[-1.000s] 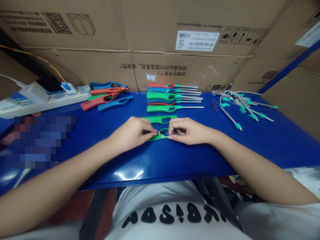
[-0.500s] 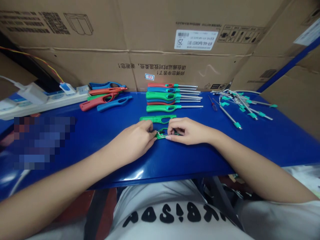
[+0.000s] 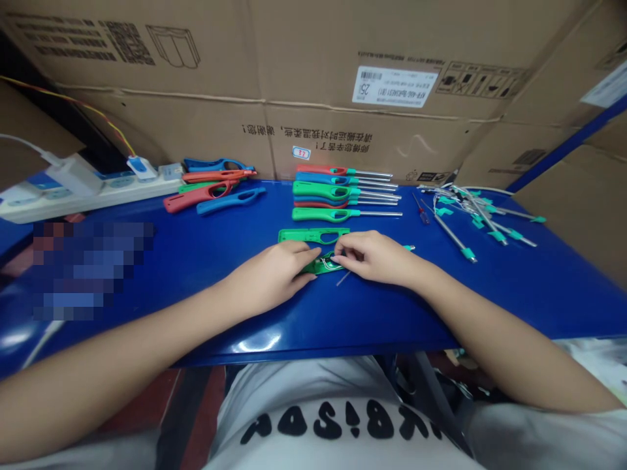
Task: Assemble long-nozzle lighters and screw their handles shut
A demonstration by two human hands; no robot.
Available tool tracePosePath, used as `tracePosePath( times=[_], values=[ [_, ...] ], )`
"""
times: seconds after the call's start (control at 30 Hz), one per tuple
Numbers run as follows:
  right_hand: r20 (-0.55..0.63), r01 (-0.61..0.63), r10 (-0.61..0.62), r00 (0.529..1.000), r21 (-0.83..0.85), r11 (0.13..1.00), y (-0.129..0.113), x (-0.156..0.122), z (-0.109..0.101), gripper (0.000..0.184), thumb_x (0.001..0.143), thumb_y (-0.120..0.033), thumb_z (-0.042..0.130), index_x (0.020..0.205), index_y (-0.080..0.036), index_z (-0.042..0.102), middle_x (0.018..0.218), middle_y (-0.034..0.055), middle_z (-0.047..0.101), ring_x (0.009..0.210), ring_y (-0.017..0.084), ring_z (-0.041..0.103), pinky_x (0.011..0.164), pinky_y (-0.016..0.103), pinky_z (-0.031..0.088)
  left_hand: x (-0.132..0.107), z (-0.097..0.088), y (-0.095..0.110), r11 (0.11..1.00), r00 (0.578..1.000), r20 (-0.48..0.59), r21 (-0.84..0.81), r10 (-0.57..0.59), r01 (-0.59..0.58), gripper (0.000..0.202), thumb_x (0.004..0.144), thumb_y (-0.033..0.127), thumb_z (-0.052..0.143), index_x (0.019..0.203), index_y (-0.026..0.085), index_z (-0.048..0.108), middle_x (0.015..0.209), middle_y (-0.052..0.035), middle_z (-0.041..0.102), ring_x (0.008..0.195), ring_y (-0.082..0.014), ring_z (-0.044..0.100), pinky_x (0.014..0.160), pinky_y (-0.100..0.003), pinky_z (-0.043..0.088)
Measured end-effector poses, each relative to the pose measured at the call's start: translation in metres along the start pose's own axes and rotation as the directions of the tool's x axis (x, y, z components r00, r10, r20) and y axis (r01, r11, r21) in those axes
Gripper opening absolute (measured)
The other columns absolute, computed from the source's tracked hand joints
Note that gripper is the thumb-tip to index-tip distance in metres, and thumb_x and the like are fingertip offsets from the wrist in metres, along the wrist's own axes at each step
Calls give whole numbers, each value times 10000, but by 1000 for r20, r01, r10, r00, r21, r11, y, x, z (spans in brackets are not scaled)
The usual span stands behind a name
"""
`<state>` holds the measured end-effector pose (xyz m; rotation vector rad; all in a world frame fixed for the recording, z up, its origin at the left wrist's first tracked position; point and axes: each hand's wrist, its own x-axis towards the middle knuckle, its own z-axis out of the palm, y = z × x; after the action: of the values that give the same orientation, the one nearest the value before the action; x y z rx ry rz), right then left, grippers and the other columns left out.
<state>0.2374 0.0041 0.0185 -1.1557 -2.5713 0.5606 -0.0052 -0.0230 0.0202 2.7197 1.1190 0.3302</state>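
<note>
A green lighter handle half [image 3: 316, 267] lies on the blue table, with thin white wires [image 3: 325, 263] and a small dark part inside it. My left hand [image 3: 279, 271] holds its left end between thumb and fingers. My right hand [image 3: 375, 258] is over its right end, finger and thumb pinched on the wires; the exact contact is partly hidden. From under that hand a thin clear stick [image 3: 343, 278] slants out, and a teal-tipped metal end [image 3: 410, 248] shows beyond its knuckles. The other green handle half [image 3: 304, 235] lies just behind.
Several lighters with metal rods [image 3: 323, 191] lie stacked behind my hands. Loose coloured handles [image 3: 215, 189] are at back left, beside a power strip [image 3: 98, 196]. Metal rods with wires and teal pieces [image 3: 477, 215] lie right, near a small screwdriver [image 3: 422, 212]. Cardboard [image 3: 196, 124] stands behind.
My left fingers have spread slightly on the handle half, showing more of the wires. The clear stick and teal-tipped end have come into sight by my right hand. The view has shifted slightly.
</note>
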Motion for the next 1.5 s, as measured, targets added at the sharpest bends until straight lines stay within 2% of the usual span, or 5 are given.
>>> tracePosePath(
  times=[0.43,0.93,1.2,1.37,1.5],
  values=[
    [8,-193,194,981,-40,980,-5,2,1,202,918,-298,625,762,-178,672,708,18,678,626,128,550,589,259,280,0,19,-3,991,980,-146,6,132,-132,283,1007,250,569,1222,141,719,1139,-116,725,1033,-248,690,928,-392,592],
    [-25,-259,261,965,43,965,-4,4,7,225,899,-328,650,735,-176,681,674,19,675,609,126,556,577,248,305,1,14,4,989,987,-79,61,141,-136,249,1015,199,533,1069,118,763,1074,-129,698,991,-250,670,883,-385,584],
    [32,-129,125,992,151,980,0,0,-4,141,879,-275,651,798,-163,671,649,-16,613,574,100,500,590,229,348,2,11,-6,993,990,-87,-47,108,-112,272,1001,245,577,1221,142,699,1134,-112,713,1065,-249,678,961,-396,567],
    [117,54,-76,990,188,981,10,-6,-18,91,846,-217,681,915,-158,669,800,-6,610,626,92,483,623,223,386,3,8,-6,980,982,-68,-83,177,-183,323,1020,197,505,1313,204,638,1242,-103,674,1150,-238,633,1008,-406,533],
    [141,70,-94,986,171,983,10,-8,-22,140,837,-182,699,969,-157,657,871,8,609,653,97,499,633,226,405,2,9,-7,977,977,-53,-52,206,-209,347,1029,194,463,1305,229,669,1294,-114,630,1182,-257,600,1032,-439,515]
  ],
)
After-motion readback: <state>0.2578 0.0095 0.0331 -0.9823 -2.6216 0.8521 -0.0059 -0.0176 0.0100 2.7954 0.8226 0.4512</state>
